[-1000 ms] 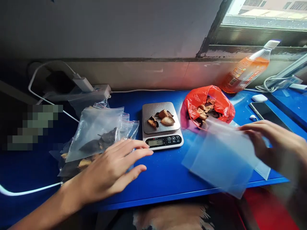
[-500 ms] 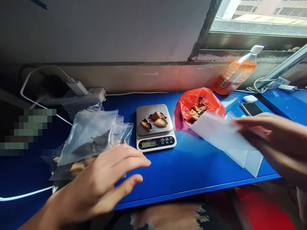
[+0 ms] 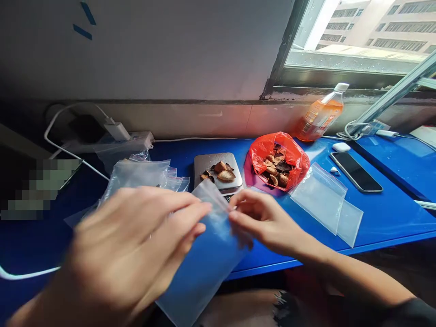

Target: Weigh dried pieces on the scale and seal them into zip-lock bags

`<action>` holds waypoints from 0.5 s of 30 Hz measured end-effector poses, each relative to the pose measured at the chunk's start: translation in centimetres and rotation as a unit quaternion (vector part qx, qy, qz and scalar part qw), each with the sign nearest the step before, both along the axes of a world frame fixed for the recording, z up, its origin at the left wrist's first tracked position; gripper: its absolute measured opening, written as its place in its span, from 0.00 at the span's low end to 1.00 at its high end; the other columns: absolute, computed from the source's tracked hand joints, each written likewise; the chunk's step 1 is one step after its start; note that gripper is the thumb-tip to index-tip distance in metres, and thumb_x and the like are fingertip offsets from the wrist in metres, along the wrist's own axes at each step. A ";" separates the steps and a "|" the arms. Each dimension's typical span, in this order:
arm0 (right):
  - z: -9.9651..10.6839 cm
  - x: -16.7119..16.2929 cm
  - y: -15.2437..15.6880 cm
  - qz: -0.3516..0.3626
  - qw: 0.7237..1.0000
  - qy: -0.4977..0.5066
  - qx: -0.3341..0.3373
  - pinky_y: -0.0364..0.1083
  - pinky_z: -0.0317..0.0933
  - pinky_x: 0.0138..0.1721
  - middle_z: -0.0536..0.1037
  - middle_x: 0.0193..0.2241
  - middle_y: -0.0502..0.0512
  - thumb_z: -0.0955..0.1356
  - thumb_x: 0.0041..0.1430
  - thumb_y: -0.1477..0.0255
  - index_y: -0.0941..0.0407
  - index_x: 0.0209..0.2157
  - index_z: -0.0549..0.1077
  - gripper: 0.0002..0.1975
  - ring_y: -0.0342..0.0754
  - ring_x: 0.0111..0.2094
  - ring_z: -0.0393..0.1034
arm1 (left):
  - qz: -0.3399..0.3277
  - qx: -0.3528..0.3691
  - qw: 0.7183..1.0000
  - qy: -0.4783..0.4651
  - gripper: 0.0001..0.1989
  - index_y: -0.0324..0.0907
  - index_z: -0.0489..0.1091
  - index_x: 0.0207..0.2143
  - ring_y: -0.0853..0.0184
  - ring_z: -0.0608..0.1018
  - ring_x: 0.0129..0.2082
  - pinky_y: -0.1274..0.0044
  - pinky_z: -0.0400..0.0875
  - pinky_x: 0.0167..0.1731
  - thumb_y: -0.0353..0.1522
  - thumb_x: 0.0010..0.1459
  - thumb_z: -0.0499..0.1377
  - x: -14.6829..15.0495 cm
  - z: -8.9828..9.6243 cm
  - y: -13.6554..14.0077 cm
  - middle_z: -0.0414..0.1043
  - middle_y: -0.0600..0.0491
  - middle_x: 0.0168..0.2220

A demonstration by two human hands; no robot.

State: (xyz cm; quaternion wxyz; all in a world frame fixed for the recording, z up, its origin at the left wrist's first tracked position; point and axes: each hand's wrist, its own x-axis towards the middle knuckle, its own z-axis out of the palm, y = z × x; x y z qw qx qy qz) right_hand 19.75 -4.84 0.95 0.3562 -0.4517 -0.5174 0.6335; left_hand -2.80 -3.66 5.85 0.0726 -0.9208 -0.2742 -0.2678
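Observation:
A clear zip-lock bag point(image 3: 207, 268) hangs at a slant in front of me, over the desk's front edge. My right hand point(image 3: 259, 218) pinches its upper right edge between thumb and fingers. Blurred by motion, my left hand point(image 3: 136, 245) has its fingertips closed together on the bag's upper left side. Behind the bag stands a kitchen scale point(image 3: 199, 163), its display hidden. Several dried brown shell-like pieces point(image 3: 225, 172) lie on its metal plate. To the right, an open red plastic bag point(image 3: 301, 156) holds more dried pieces point(image 3: 277, 165).
Filled zip-lock bags point(image 3: 139, 175) are piled at left, partly behind my left hand. More flat bags point(image 3: 320, 195) lie at right, near a phone point(image 3: 357, 172), an earbud point(image 3: 335, 171) and its case point(image 3: 341, 147). A drink bottle point(image 3: 322, 116) and power strip point(image 3: 143, 141) stand along the wall.
My right hand has brought the zip-lock bag leftward from the right side to in front of the scale. My left hand, open and holding nothing before, has come onto the bag.

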 end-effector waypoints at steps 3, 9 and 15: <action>-2.0 -2.0 0.8 0.017 0.998 0.053 -0.022 0.39 0.60 0.23 0.71 0.22 0.46 0.71 0.53 0.58 0.57 0.36 0.65 0.19 0.39 0.22 0.66 | -0.052 -0.027 0.995 0.075 0.10 0.39 0.71 0.42 0.63 0.76 0.36 0.69 0.69 0.37 0.25 0.65 0.51 0.7 -2.7 1.3 0.75 0.50 0.37; -3.4 -2.8 0.8 0.038 0.976 0.173 -0.130 0.42 0.61 0.29 0.70 0.24 0.45 0.71 0.51 0.53 0.56 0.36 0.63 0.23 0.40 0.25 0.66 | -0.076 -0.120 0.989 0.043 0.09 0.38 0.70 0.40 0.63 0.75 0.36 0.71 0.68 0.36 0.26 0.66 0.50 0.2 -6.5 1.9 0.75 0.50 0.37; -4.2 -2.7 0.9 0.013 0.963 0.206 -0.170 0.40 0.55 0.27 0.68 0.20 0.41 0.73 0.51 0.57 0.54 0.36 0.58 0.23 0.39 0.22 0.63 | -0.107 -0.137 0.985 0.012 0.09 0.38 0.69 0.43 0.66 0.75 0.33 0.74 0.68 0.34 0.24 0.64 0.51 0.2 -6.7 2.5 0.75 0.51 0.33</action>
